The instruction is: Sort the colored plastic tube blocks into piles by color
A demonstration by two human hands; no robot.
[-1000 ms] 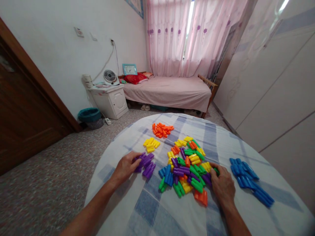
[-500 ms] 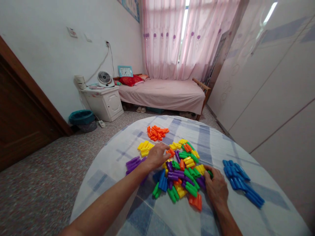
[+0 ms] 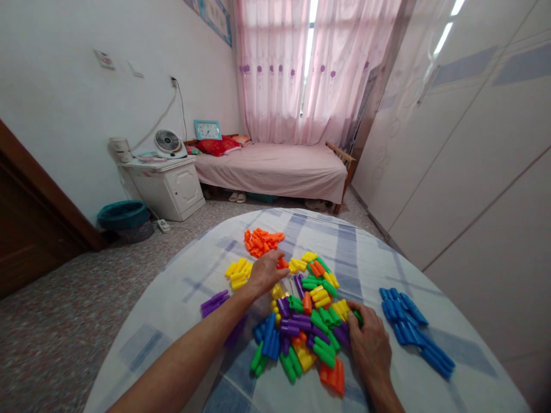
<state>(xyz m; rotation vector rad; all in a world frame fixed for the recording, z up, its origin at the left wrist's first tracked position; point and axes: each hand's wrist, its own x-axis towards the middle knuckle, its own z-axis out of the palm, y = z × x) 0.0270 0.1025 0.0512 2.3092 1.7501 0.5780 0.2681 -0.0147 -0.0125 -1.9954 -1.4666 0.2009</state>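
A mixed pile of joined plastic tube blocks [image 3: 301, 327] in green, purple, yellow, orange and blue lies on the table in front of me. Beyond the pile's far left edge, my left hand [image 3: 267, 274] is closed on an orange tube block [image 3: 282, 263], partly hidden by the fingers. It is just short of a heap of orange tube blocks [image 3: 262, 242]. At the pile's right side rests my right hand [image 3: 371, 338], its fingers curled round a green tube block [image 3: 358, 317] that shows only in part.
Yellow blocks [image 3: 238, 274] and purple blocks [image 3: 214, 303] lie left of my left hand, the purple partly behind my forearm. Blue blocks [image 3: 408, 321] form a group at the right. A checked cloth covers the round table [image 3: 172, 321]. Beyond stands a bed [image 3: 275, 166].
My left hand has moved the orange block away from the mixed pile, toward the orange heap. My right hand keeps its place by the pile. The whole view has shifted slightly.
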